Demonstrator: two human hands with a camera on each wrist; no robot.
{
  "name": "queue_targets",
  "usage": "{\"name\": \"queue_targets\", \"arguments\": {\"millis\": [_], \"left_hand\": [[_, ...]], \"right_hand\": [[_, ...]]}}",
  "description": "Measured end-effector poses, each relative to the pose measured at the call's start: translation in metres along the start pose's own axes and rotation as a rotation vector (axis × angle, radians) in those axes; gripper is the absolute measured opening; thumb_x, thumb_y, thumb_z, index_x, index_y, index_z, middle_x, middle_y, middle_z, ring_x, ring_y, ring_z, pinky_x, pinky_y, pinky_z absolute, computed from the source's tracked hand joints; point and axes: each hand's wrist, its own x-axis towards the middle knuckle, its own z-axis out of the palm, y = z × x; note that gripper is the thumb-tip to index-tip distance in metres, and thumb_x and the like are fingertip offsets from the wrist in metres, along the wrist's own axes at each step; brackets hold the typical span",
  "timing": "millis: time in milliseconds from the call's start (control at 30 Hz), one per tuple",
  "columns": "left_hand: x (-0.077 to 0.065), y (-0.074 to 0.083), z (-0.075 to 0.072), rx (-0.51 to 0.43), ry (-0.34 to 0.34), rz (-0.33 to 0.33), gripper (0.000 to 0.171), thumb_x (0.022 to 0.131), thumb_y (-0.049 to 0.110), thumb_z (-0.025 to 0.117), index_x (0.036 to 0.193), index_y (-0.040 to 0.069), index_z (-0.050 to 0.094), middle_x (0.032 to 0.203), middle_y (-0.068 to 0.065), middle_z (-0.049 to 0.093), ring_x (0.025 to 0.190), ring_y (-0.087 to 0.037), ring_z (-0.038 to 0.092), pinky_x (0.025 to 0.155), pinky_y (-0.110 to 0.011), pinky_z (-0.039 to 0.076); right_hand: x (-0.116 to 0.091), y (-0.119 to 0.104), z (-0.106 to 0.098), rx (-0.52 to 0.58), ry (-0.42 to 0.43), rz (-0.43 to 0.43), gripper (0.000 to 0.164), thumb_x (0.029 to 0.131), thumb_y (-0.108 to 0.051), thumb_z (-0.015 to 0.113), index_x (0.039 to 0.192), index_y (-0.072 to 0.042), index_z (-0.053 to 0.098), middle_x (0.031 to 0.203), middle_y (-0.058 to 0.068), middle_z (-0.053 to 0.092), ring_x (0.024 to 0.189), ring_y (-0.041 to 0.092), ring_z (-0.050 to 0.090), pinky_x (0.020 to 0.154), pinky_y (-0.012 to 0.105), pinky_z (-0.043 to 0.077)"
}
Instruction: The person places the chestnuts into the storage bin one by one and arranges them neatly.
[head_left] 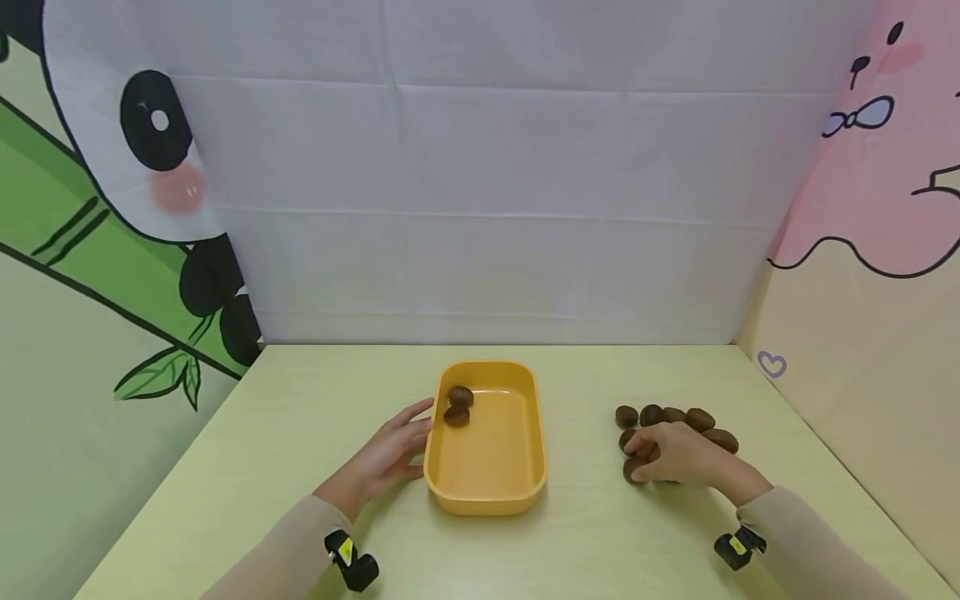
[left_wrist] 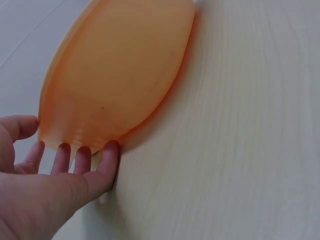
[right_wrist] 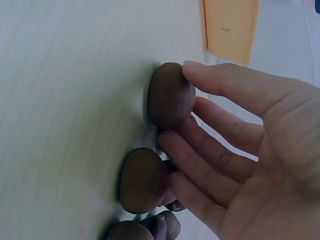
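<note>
My left hand (head_left: 386,458) rests against the left side of a yellow-orange tray (head_left: 487,507), its loosely bent fingertips touching the outer wall. Up close in the left wrist view, the fingers (left_wrist: 82,160) spread along that wall near the table. Two brown chestnuts (head_left: 458,406) lie inside the tray at the far left. Over on the right, my right hand (head_left: 678,454) is among a group of chestnuts (head_left: 699,419). Its thumb and curled fingers close about one smooth, oval chestnut (right_wrist: 171,96) at the near left of the group. The palm hides part of the group in the head view.
Another chestnut (right_wrist: 144,181) lies beside the right fingertips, with more close behind. Pale table (head_left: 581,483) lies between tray and chestnuts. A white cloth backdrop (head_left: 495,208) stands behind, with printed panels at left and right.
</note>
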Motion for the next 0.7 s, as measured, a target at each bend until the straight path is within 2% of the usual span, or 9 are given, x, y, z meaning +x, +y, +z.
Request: {"name": "queue_targets", "arguments": {"millis": [233, 700], "left_hand": [[0.0004, -0.0015, -0.0006, 0.004, 0.010, 0.003, 0.059, 0.105, 0.026, 0.052, 0.158, 0.018, 0.027, 0.150, -0.022, 0.045, 0.132, -0.034, 0.048, 0.088, -0.048, 0.051], [-0.0022, 0.0010, -0.0003, 0.010, -0.008, 0.002, 0.059, 0.107, 0.026, 0.050, 0.159, 0.019, 0.023, 0.152, -0.022, 0.043, 0.135, -0.034, 0.045, 0.089, -0.048, 0.050]], "right_hand": [[-0.0004, 0.0003, 0.0040, -0.075, -0.008, -0.031, 0.034, 0.079, -0.017, 0.083, 0.110, -0.010, 0.073, 0.096, -0.008, 0.068, 0.075, 0.003, 0.057, 0.069, 0.026, 0.049], [0.0002, -0.0027, 0.0075, -0.157, 0.037, -0.028, 0.029, 0.076, -0.020, 0.086, 0.102, -0.014, 0.074, 0.090, -0.012, 0.065, 0.077, 0.004, 0.054, 0.070, 0.028, 0.048]]}}
